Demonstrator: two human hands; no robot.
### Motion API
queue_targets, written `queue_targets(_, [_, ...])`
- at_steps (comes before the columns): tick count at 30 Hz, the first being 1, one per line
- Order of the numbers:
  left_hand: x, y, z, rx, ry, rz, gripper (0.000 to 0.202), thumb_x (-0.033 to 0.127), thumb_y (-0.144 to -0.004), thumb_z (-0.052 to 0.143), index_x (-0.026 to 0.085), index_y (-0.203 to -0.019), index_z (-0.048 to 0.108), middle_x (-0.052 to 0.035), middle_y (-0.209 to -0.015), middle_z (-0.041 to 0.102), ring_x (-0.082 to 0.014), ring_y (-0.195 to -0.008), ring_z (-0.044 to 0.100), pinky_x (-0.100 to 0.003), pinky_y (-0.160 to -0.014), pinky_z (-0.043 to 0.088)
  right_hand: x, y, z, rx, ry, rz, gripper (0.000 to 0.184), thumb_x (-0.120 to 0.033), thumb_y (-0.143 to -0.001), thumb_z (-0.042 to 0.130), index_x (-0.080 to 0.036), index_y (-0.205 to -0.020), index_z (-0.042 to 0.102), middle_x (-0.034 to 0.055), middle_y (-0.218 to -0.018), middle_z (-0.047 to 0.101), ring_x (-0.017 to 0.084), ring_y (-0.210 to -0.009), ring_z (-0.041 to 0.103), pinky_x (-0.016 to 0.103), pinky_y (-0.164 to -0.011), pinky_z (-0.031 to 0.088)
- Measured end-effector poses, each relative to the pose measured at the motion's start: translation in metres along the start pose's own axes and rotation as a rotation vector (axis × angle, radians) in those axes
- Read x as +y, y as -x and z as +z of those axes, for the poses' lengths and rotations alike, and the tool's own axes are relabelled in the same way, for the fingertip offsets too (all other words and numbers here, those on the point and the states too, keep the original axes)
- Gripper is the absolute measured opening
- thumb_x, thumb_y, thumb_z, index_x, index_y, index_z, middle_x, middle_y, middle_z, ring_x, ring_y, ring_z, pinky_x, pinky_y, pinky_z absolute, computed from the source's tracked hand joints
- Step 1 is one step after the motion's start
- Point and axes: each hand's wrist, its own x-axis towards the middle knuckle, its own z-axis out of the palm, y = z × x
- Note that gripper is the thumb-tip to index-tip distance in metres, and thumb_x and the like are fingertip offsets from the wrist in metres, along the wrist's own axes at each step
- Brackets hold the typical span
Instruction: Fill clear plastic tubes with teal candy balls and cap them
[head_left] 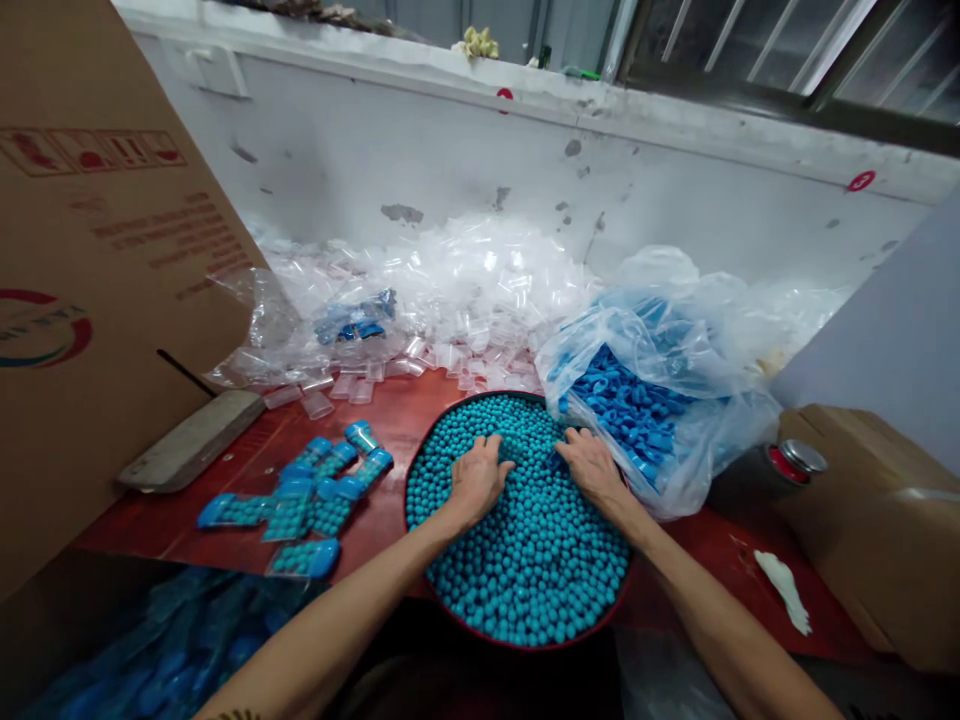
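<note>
Over bead tub (517,646), left hand (477,482) gripping clear case (511,452), right hand (592,466) pinching blue piece (556,460); bag (720,425) sitting close, likely for reach

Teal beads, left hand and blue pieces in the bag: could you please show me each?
Teal beads (526,535), head view: middle of the heap.
Left hand (476,482), head view: its back.
Blue pieces (628,402), head view: the exposed pile.

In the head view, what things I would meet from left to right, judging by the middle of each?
Large cardboard box → grey block → bead-filled packets → round tray of teal beads → bag of blue pieces → dark container with silver lid → smaller brown box.
</note>
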Motion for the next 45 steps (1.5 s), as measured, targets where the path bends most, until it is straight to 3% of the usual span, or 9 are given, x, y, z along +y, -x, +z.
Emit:
queue_targets(6, [0.004, -0.009, 0.013, -0.012, 0.070, -0.011, 0.027, 0.033, -0.078, 0.048, 0.021, -0.102, 0.046, -0.0058, -0.099, 0.053, -0.0193, -0.090, 0.053, -0.027, -0.074, 0.037, -0.028, 0.020, 0.009, 0.100, -0.101, -0.117, 0.017, -0.013, -0.083, 0.037, -0.017, -0.085, 0.054, 0.0081, -0.089, 0.054, 0.020, -0.087, 0.044, 0.031, -0.073, 0.031])
queue_targets(10, [0.007, -0.015, 0.016, -0.001, 0.109, 0.015, 0.025, 0.032, -0.077, 0.049, 0.021, -0.099, 0.046, -0.0060, -0.095, 0.054, -0.0196, -0.086, 0.053, -0.028, -0.072, 0.037, -0.039, 0.020, 0.018, 0.047, -0.228, 0.032, 0.020, -0.016, -0.079, 0.043, -0.015, -0.099, 0.049, 0.0097, -0.089, 0.055, 0.021, -0.085, 0.047, 0.032, -0.072, 0.034])
queue_targets(15, [0.008, -0.016, 0.016, -0.013, 0.228, 0.061, 0.016, 0.025, -0.072, 0.053, 0.020, -0.086, 0.049, -0.0046, -0.086, 0.053, -0.0189, -0.082, 0.051, -0.028, -0.072, 0.035, -0.032, 0.021, 0.015, 0.052, -0.264, 0.097, 0.010, -0.013, -0.076, 0.043, -0.015, -0.083, 0.050, 0.0091, -0.085, 0.055, 0.022, -0.086, 0.049, 0.031, -0.072, 0.035])
queue_targets(19, [-0.001, -0.014, 0.013, -0.062, 0.396, 0.104, 0.013, 0.023, -0.072, 0.051, 0.020, -0.085, 0.047, 0.0014, -0.068, 0.049, -0.0153, -0.068, 0.049, -0.027, -0.069, 0.035, -0.025, 0.022, 0.010, 0.054, -0.309, 0.151, 0.022, -0.008, -0.078, 0.035, -0.014, -0.095, 0.047, 0.0086, -0.082, 0.058, 0.019, -0.077, 0.054, 0.027, -0.064, 0.037])
queue_targets(22, [-0.010, -0.014, 0.012, -0.112, 0.548, 0.103, 0.013, 0.024, -0.073, 0.048, 0.019, -0.085, 0.047, 0.0020, -0.070, 0.049, -0.0134, -0.068, 0.049, -0.026, -0.068, 0.037, -0.026, 0.019, 0.011, 0.029, -0.382, 0.146, 0.031, -0.008, -0.080, 0.033, -0.015, -0.108, 0.044, 0.0078, -0.077, 0.061, 0.019, -0.069, 0.057, 0.026, -0.059, 0.037])
queue_targets(26, [-0.019, -0.016, 0.012, -0.228, 0.750, 0.063, 0.018, 0.024, -0.071, 0.047, 0.016, -0.087, 0.047, 0.0017, -0.071, 0.051, -0.0113, -0.066, 0.050, -0.022, -0.062, 0.040, -0.028, 0.013, 0.010, 0.011, -0.496, 0.096, 0.022, -0.022, -0.082, 0.041, -0.016, -0.102, 0.050, 0.0095, -0.087, 0.061, 0.020, -0.082, 0.057, 0.026, -0.065, 0.039])
queue_targets(33, [-0.021, -0.010, 0.009, -0.362, 0.974, -0.006, 0.022, 0.025, -0.070, 0.050, 0.018, -0.090, 0.044, 0.0080, -0.056, 0.036, -0.0055, -0.046, 0.038, -0.014, -0.040, 0.033, -0.032, -0.001, -0.006, 0.024, -1.046, 0.088, 0.027, -0.029, -0.084, 0.037, -0.016, -0.105, 0.046, 0.0003, -0.067, 0.059, 0.013, -0.061, 0.055, 0.024, -0.059, 0.042])
queue_targets(38, [-0.019, -0.004, 0.006, -0.398, 1.065, -0.049, 0.022, 0.027, -0.070, 0.050, 0.018, -0.089, 0.041, 0.0068, -0.060, 0.044, -0.0054, -0.044, 0.046, -0.013, -0.035, 0.030, -0.041, 0.002, -0.003, 0.187, -0.998, -0.068, 0.023, -0.019, -0.082, 0.041, -0.018, -0.102, 0.052, 0.0050, -0.099, 0.058, 0.015, -0.091, 0.054, 0.029, -0.081, 0.040])
queue_targets(45, [-0.028, 0.000, -0.003, -0.438, 1.151, -0.098, 0.030, 0.035, -0.070, 0.051, 0.019, -0.092, 0.039, 0.0039, -0.070, 0.053, -0.0063, -0.043, 0.052, -0.012, -0.030, 0.029, -0.023, 0.024, 0.003, 0.165, -0.954, -0.093, 0.017, -0.017, -0.079, 0.047, -0.017, -0.092, 0.058, 0.0041, -0.089, 0.060, 0.014, -0.085, 0.054, 0.029, -0.079, 0.041])
